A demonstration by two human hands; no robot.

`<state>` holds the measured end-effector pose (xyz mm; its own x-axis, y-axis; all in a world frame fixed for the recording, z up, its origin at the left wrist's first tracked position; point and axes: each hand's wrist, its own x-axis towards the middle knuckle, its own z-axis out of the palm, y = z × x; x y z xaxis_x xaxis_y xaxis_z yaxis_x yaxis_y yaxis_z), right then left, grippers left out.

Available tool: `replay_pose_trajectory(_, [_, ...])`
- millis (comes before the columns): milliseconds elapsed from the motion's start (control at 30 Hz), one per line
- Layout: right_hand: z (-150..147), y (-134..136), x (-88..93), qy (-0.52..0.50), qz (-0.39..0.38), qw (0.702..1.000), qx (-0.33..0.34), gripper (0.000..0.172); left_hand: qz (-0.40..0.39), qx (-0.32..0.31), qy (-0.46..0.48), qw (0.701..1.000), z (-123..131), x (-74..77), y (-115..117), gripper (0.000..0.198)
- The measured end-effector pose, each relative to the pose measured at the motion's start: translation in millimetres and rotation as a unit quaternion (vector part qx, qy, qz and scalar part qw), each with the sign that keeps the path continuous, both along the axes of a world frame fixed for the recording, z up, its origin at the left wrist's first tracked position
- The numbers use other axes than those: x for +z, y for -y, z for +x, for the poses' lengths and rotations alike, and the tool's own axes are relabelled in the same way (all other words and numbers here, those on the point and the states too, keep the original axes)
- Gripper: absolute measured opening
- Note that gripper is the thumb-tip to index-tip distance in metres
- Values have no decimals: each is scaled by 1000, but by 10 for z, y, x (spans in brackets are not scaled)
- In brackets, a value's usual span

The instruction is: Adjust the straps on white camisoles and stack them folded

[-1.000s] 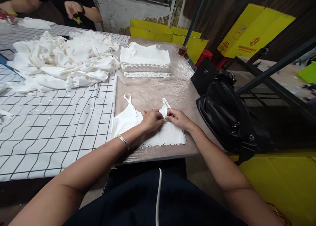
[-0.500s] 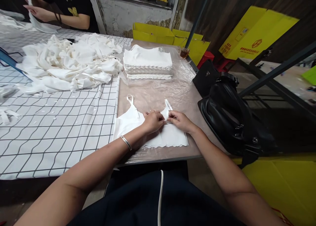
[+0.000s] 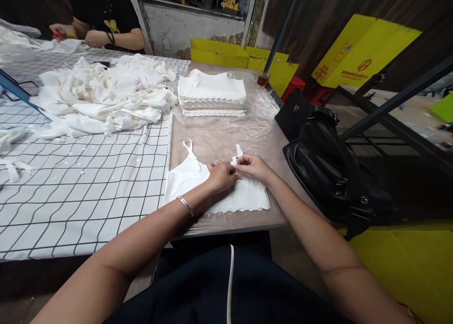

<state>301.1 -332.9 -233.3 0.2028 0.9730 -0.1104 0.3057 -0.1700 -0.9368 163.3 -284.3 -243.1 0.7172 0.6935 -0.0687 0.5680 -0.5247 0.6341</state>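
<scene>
A white camisole (image 3: 240, 197) with a scalloped hem lies flat on the plastic-covered table in front of me. Its left strap (image 3: 188, 147) stands up in a loop. My left hand (image 3: 222, 175), a silver bangle on its wrist, is closed on the neckline beside the right strap. Close by, my right hand (image 3: 255, 167) pinches the base of the right shoulder strap (image 3: 239, 150). The fingertips of both hands nearly meet, and the bit of fabric between them is partly hidden.
A neat stack of white garments (image 3: 212, 90) sits farther back. To the left, a heap of white garments (image 3: 106, 95) covers the checked cloth (image 3: 116, 177). Black bags (image 3: 325, 163) rest on the right edge, near a glass (image 3: 263, 79). A co-worker's hands (image 3: 95, 38) handle white fabric at the upper left.
My right hand has shifted slightly left and up along the strap's base, and the strap has folded narrower. The co-worker's hands have lowered to the table. The camera view has shifted slightly.
</scene>
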Motion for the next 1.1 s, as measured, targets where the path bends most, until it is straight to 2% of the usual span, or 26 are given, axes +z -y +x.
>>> replay_pose_trajectory(67, [-13,-68,35,27,-9,999,-41,20,0,-5,-19,1000,15,36,-16,17])
replay_pose_trajectory(133, [35,-45,82,124,-9,986,-109,18,15,-6,-28,999,-69,118,-51,18])
replay_pose_trajectory(167, [82,21,108,188,-10,971,-148,20,38,3,-25,999,-170,174,-72,22])
replay_pose_trajectory(233, [196,270,145,298,-29,932,-206,28,105,45,-19,993,-502,295,-105,32])
replay_pose_trajectory(300, [282,626,141,334,-88,913,-219,35,149,101,-62,982,-947,391,-100,31])
replay_pose_trajectory(400, [265,1074,72,331,-155,910,-197,39,101,166,-212,958,-1559,413,-6,43])
replay_pose_trajectory(467, [196,1124,40,347,-119,908,-202,35,83,185,-240,949,-1788,354,84,45])
replay_pose_trajectory(533, [152,914,60,368,-47,903,-218,27,82,195,-229,950,-1863,280,161,44])
replay_pose_trajectory(600, [160,508,131,373,-3,899,-229,21,83,200,-217,952,-1846,232,203,42])
replay_pose_trajectory(633, [177,270,179,362,-5,904,-229,21,81,201,-214,952,-1827,222,211,41])
replay_pose_trajectory(733, [228,-390,326,247,-103,943,-198,21,73,204,-207,954,-1792,236,202,39])
replay_pose_trajectory(800, [250,-693,393,172,-154,959,-166,21,67,203,-200,956,-1797,254,195,37])
replay_pose_trajectory(933, [282,-973,417,79,-164,973,-140,21,65,198,-190,959,-1821,262,198,34])
replay_pose_trajectory(1100, [254,-1052,320,29,-135,975,-172,21,62,191,-167,965,-1822,242,193,34])
